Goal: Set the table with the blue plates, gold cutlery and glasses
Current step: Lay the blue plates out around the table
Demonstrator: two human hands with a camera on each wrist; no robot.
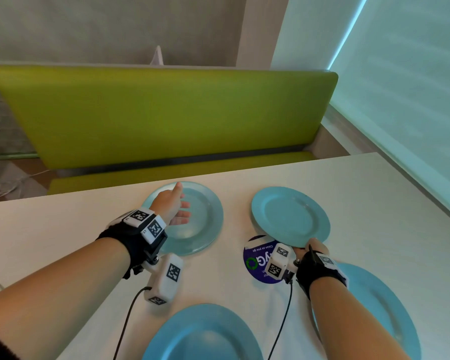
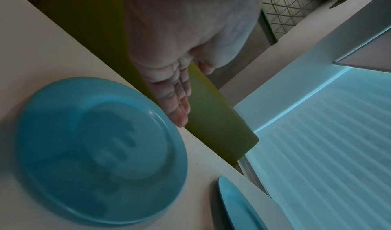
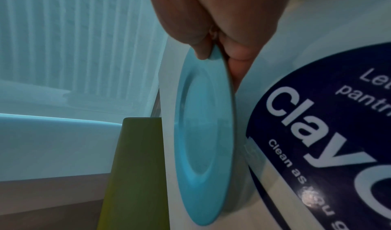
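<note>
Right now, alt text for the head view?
The right hand pinches the rim of a far blue plate over a white table. The left hand hovers open above another plate; two more sit nearer.

Four round blue plates show in the head view. The far-left plate (image 1: pixel 200 216) lies flat at centre frame, near the table's far edge. The far-right plate (image 1: pixel 290 216) sits right of centre, its near rim lifted and tilted above a dark round sticker. Two more lie flat: one at bottom centre (image 1: pixel 205 333), one at lower right (image 1: pixel 374 302), both partly cut off or covered.
</note>
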